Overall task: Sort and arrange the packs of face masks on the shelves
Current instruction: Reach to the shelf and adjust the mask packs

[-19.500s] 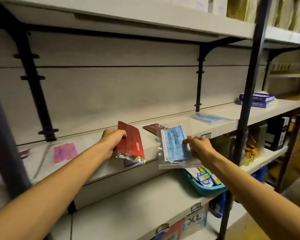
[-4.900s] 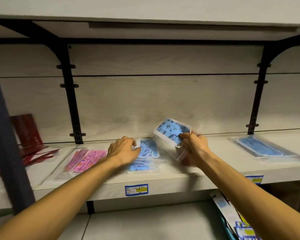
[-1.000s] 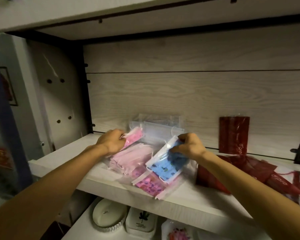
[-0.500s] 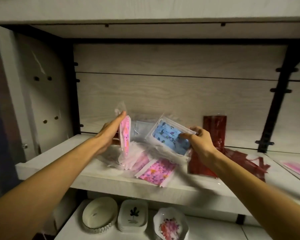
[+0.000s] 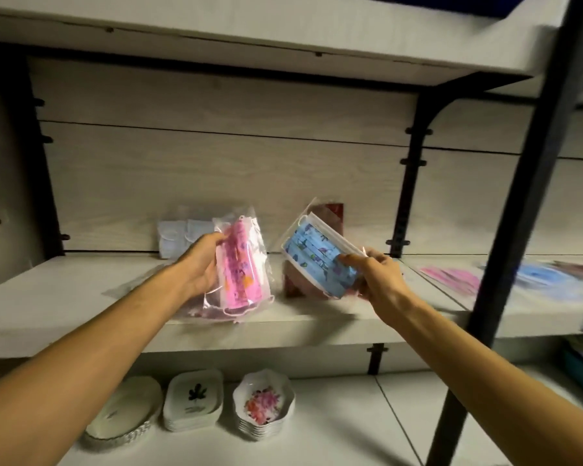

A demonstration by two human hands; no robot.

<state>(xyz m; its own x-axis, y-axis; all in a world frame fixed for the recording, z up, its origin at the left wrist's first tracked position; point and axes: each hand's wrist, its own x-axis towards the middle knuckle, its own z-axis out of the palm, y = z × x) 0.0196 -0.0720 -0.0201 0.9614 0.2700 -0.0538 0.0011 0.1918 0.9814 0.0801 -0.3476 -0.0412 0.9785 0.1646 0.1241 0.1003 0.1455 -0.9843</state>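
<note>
My left hand (image 5: 201, 264) grips a clear pack of pink patterned masks (image 5: 241, 270), held upright above the middle shelf (image 5: 64, 307). My right hand (image 5: 374, 277) pinches a pack of blue patterned masks (image 5: 312, 255) by its lower right end, tilted and lifted off the shelf. Behind the pink pack a pack of white masks (image 5: 175, 235) leans on the back panel. Dark red packs (image 5: 298, 280) sit behind the blue pack, partly hidden by it. Further right on the shelf lie a pink pack (image 5: 451, 275) and a light blue pack (image 5: 539, 277).
A black upright post (image 5: 505, 230) stands in front of the shelf at the right, and a black bracket (image 5: 406, 183) divides the back panel. On the lower shelf stand stacks of dishes: an oval one (image 5: 125, 412), a leaf-printed one (image 5: 194, 403) and a flowered bowl stack (image 5: 263, 403).
Both hands have lifted their packs higher and clear of the pile. The pink pack now stands upright in my left hand. The view has shifted right, showing the post and more packs.
</note>
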